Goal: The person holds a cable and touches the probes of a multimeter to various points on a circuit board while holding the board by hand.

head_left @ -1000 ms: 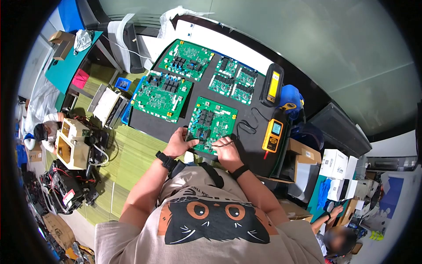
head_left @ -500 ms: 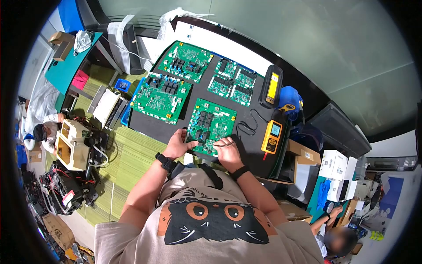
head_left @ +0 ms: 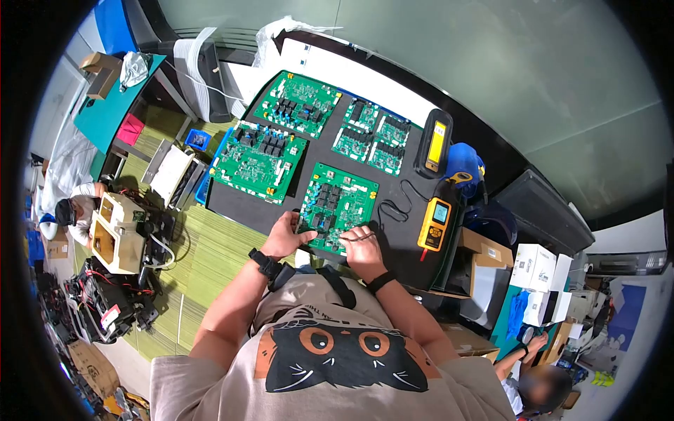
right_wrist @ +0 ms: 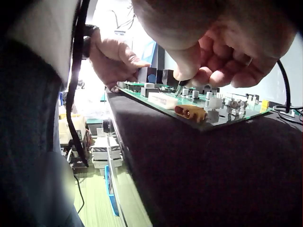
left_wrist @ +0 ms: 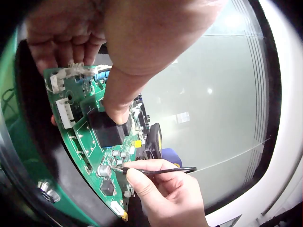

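Note:
A green circuit board [head_left: 344,203] lies near the table's front edge, under both hands. My left hand [head_left: 283,235] grips its left edge, the thumb pressing on a black block component [left_wrist: 106,128] and the other fingers at the edge. In my right hand [head_left: 363,252] a thin black probe [left_wrist: 147,171] is pinched between thumb and fingers. Its metal tip [right_wrist: 179,88] points down among small round capacitors on the board. A black cable [right_wrist: 285,85] trails from behind that hand.
Two larger green boards [head_left: 256,158] and several small boards [head_left: 354,142] lie behind and left on the black-topped table [head_left: 242,200]. At right are a yellow handheld meter [head_left: 435,224], a black case with a yellow panel [head_left: 435,144] and a blue object [head_left: 465,160]. Cardboard boxes [head_left: 491,251] stand beyond.
The head view has tilted slightly, so the table and boards sit lower in it. Both hands stay at the same board, the right one still with the probe.

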{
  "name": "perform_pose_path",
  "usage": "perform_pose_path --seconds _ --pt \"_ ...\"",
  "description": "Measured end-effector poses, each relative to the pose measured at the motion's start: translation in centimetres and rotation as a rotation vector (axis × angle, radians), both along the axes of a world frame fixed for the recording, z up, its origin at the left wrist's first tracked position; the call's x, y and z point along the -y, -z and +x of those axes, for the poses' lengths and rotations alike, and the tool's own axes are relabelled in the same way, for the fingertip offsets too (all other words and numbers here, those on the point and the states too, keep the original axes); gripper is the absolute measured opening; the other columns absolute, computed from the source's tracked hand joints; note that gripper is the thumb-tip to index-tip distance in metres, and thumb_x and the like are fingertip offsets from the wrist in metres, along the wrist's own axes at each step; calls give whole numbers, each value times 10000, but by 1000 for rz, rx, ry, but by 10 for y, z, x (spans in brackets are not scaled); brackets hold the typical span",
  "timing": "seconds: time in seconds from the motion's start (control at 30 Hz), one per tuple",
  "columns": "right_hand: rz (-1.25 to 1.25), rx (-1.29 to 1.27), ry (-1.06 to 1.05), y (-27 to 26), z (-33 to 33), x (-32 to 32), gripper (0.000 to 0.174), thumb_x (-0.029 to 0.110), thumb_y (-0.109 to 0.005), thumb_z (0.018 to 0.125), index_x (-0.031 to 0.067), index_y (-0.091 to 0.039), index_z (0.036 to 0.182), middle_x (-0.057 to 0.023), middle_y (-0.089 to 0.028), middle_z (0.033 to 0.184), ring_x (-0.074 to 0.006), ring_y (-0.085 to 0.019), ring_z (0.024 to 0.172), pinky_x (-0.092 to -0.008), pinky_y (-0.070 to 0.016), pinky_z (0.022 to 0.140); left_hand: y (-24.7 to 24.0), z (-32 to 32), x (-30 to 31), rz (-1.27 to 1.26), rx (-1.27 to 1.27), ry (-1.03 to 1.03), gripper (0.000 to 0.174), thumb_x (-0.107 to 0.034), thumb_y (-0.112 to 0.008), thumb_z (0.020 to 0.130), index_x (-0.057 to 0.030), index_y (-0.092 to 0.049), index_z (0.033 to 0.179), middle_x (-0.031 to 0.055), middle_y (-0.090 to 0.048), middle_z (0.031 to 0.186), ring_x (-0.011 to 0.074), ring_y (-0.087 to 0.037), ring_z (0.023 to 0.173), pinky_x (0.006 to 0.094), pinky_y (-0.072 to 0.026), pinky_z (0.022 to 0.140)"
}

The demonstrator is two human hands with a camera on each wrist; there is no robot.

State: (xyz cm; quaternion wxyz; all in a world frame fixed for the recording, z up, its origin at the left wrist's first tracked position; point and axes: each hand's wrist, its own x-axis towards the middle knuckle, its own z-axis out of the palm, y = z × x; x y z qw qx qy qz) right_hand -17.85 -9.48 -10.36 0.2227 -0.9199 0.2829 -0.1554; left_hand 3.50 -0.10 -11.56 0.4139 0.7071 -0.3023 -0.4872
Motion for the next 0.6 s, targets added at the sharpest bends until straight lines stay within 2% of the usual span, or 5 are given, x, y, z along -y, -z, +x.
perform_pose_path --seconds 0.13,0.33,0.43,0.53,0.6 --pt "-15 13 18 -2 -3 -3 130 110 -570 787 100 -675 862 -39 -622 942 -249 -555 935 -381 -441 829 -13 -3 2 10 76 26 606 -192 -847 742 63 -486 1156 116 -643 1004 164 -616 907 311 -521 798" --pt "-25 181 17 -7 -8 4 103 89 -572 807 75 -665 849 -51 -635 960 -261 -558 916 -382 -442 830 -7 0 2 -5 -21 7 632 -166 -846 736 76 -464 1178 140 -640 1023 181 -634 914 313 -535 790" --pt "54 239 120 -13 -11 14 72 72 -589 820 57 -653 849 -65 -639 931 -278 -567 892 -389 -445 810 -15 -1 3 17 17 26 633 -155 -844 738 71 -460 1188 138 -641 1027 181 -633 924 310 -533 795" --pt "26 272 231 -10 -11 27 45 62 -622 828 52 -640 867 -108 -625 863 -306 -577 855 -409 -451 787 -12 -1 4 -17 -94 -7 619 -160 -840 743 67 -470 1184 134 -642 1041 183 -634 927 311 -537 795" --pt "38 265 219 -4 -11 35 48 66 -624 828 53 -638 871 -116 -622 851 -314 -579 849 -413 -453 785 -6 0 2 -1 -55 5 620 -165 -841 743 68 -473 1185 134 -642 1044 183 -635 928 313 -539 795"
